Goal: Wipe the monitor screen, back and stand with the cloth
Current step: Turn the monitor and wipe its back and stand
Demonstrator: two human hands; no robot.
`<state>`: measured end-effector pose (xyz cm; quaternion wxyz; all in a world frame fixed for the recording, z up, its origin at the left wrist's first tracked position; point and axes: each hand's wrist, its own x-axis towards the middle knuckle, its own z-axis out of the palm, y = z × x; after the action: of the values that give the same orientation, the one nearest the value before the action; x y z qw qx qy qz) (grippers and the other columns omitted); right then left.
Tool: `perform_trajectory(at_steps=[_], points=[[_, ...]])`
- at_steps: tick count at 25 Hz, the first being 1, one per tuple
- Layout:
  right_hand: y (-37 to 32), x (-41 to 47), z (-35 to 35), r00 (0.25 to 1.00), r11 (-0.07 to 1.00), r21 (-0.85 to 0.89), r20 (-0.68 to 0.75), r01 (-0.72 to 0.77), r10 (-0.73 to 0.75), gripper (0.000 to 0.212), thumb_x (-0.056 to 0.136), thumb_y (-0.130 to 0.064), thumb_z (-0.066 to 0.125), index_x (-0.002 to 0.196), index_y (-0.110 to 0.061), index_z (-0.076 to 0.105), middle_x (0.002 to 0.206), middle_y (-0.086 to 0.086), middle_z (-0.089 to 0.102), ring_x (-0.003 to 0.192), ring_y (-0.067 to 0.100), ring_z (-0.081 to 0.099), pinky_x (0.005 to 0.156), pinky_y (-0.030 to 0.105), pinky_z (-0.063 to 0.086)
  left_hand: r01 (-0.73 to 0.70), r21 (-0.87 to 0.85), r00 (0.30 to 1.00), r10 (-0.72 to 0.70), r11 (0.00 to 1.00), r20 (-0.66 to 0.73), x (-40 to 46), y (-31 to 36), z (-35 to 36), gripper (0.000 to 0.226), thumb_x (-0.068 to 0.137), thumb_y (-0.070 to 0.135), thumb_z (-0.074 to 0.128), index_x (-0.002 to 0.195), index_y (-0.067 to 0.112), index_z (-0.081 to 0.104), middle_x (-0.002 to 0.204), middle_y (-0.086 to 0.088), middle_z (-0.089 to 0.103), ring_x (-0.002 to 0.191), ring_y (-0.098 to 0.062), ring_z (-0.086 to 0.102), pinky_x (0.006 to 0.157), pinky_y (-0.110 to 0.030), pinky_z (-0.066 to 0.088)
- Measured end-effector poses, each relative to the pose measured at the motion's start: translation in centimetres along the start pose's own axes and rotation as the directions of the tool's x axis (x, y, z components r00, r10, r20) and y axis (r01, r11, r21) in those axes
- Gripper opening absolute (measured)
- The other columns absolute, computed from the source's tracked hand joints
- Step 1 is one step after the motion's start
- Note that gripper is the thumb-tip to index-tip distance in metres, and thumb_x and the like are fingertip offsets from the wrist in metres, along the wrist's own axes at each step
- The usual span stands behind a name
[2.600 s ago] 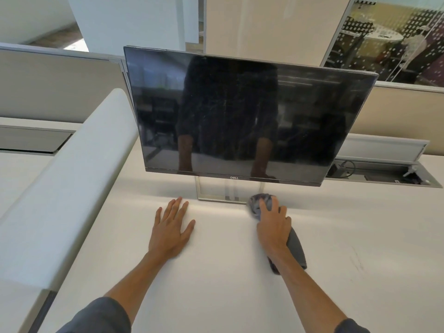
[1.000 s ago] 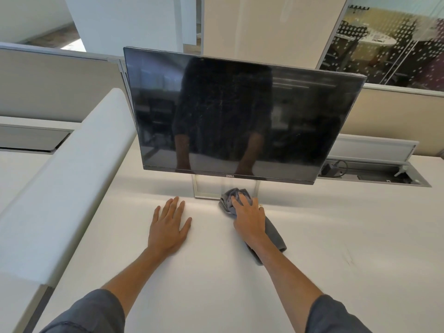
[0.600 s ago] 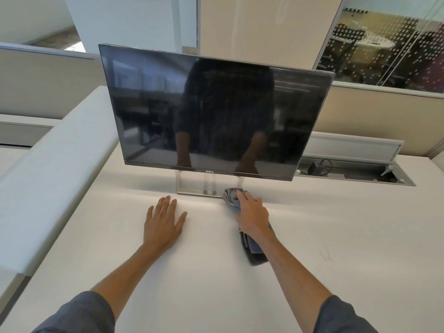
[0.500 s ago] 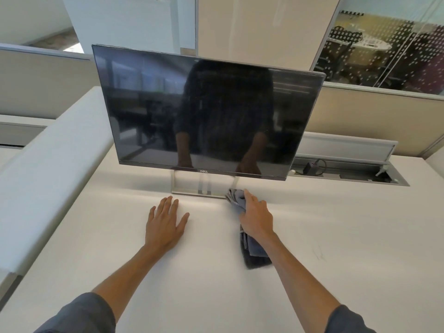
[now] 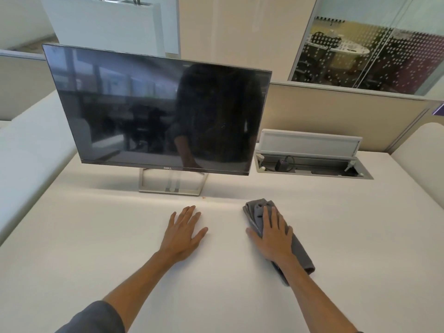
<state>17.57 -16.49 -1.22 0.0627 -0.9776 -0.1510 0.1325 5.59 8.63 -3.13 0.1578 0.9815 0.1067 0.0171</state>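
While the right hand (image 5: pixel 272 236) lies flat on the grey cloth (image 5: pixel 298 251), fingers straight, its grip pressing not clutching, the monitor (image 5: pixel 153 109) and stand (image 5: pixel 171 186) sit ahead and to its left; the cloth's long axis runs back along the forearm, and the left hand (image 5: pixel 183 234), grip spread on the tabletop (image 5: pixel 72 248), is nearer the stand
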Motion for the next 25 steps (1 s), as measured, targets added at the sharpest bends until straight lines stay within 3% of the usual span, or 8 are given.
perform_trajectory(at_steps=[4, 6, 9, 13, 16, 19, 22, 25], points=[[-0.2, 0.4, -1.4, 0.990, 0.997, 0.057, -0.133, 0.044, -0.036, 0.083, 0.089, -0.072, 0.026, 0.154, -0.022, 0.008, 0.161, 0.003, 0.008, 0.147, 0.025, 0.009, 0.116, 0.051, 0.012, 0.057, -0.032, 0.998, -0.056, 0.998, 0.004, 0.4, 2.2, 0.0, 0.105, 0.072, 0.079, -0.014, 0.150, 0.022, 0.028, 0.161, 0.002, 0.014, 0.148, -0.014, 0.008, 0.119, -0.035, 0.005], [-0.6, 0.7, -3.2, 0.961, 0.987, 0.109, -0.265, 0.118, -0.086, 0.074, 0.093, -0.064, 0.036, 0.151, -0.021, 0.020, 0.159, 0.004, 0.020, 0.145, 0.024, 0.019, 0.116, 0.048, 0.019, 0.045, -0.038, 0.997, -0.048, 0.998, -0.067, 0.8, 3.4, -0.9, 0.092, 0.081, 0.076, 0.001, 0.147, 0.022, 0.035, 0.159, 0.001, 0.022, 0.147, -0.017, 0.017, 0.118, -0.035, 0.014], [-1.4, 1.4, -6.1, 0.940, 0.929, 0.288, -0.313, 0.230, -0.135, 0.059, 0.095, -0.049, 0.049, 0.146, -0.024, 0.034, 0.154, -0.001, 0.034, 0.140, 0.020, 0.033, 0.115, 0.040, 0.029, -0.034, -0.030, 0.976, 0.027, 0.999, -0.216, 2.4, 5.3, -4.2, 0.071, 0.088, 0.065, 0.024, 0.140, 0.021, 0.045, 0.154, -0.003, 0.035, 0.141, -0.023, 0.034, 0.113, -0.040, 0.029], [-3.4, 2.8, -10.6, 0.900, 0.818, 0.466, -0.414, 0.338, -0.136, 0.036, 0.094, -0.039, 0.056, 0.129, -0.029, 0.056, 0.125, -0.006, 0.064, 0.106, 0.009, 0.058, 0.097, 0.030, 0.049, -0.109, -0.008, 0.926, 0.099, 0.994, -0.364, 6.4, 8.2, -11.4, 0.056, 0.093, 0.050, 0.047, 0.141, 0.022, 0.044, 0.154, 0.000, 0.034, 0.139, -0.021, 0.037, 0.111, -0.042, 0.034], [-5.5, 4.3, -14.4, 0.817, 0.763, 0.491, -0.570, 0.421, -0.084, 0.034, 0.096, -0.034, 0.054, 0.126, -0.022, 0.060, 0.115, -0.003, 0.068, 0.098, 0.009, 0.063, 0.086, 0.025, 0.052, -0.211, 0.083, 0.797, 0.221, 0.974, -0.562, 9.1, 10.3, -17.9, 0.053, 0.093, 0.041, 0.053, 0.139, 0.017, 0.046, 0.151, -0.004, 0.038, 0.137, -0.021, 0.038, 0.111, -0.039, 0.030], [-7.6, 6.3, -17.6, 0.800, 0.697, 0.557, -0.599, 0.451, -0.038, 0.047, 0.095, -0.039, 0.054, 0.139, -0.022, 0.048, 0.138, -0.001, 0.055, 0.118, 0.011, 0.053, 0.099, 0.029, 0.044, -0.259, 0.240, 0.669, 0.353, 0.936, -0.655, 12.3, 12.2, -24.1, 0.059, 0.092, 0.040, 0.048, 0.144, 0.014, 0.039, 0.153, -0.006, 0.034, 0.140, -0.022, 0.033, 0.115, -0.040, 0.025], [-9.0, 8.0, -19.2, 0.913, 0.598, 0.712, -0.400, 0.368, -0.086, 0.069, 0.091, -0.058, 0.050, 0.150, -0.031, 0.025, 0.156, -0.004, 0.030, 0.142, 0.022, 0.030, 0.114, 0.050, 0.030, -0.189, 0.320, 0.721, 0.352, 0.929, -0.597, 15.5, 13.3, -28.1, 0.066, 0.093, 0.046, 0.041, 0.149, 0.015, 0.027, 0.157, -0.005, 0.028, 0.144, -0.023, 0.024, 0.118, -0.044, 0.016], [-9.8, 8.8, -19.6, 0.931, 0.518, 0.777, -0.339, 0.357, -0.133, 0.084, 0.078, -0.074, 0.050, 0.149, -0.039, 0.022, 0.155, -0.008, 0.031, 0.142, 0.022, 0.032, 0.113, 0.053, 0.031, -0.098, 0.400, 0.837, 0.293, 0.911, -0.463, 17.9, 12.4, -29.4, 0.063, 0.095, 0.053, 0.035, 0.145, 0.015, 0.033, 0.150, -0.006, 0.040, 0.142, -0.025, 0.029, 0.118, -0.050, 0.008]])
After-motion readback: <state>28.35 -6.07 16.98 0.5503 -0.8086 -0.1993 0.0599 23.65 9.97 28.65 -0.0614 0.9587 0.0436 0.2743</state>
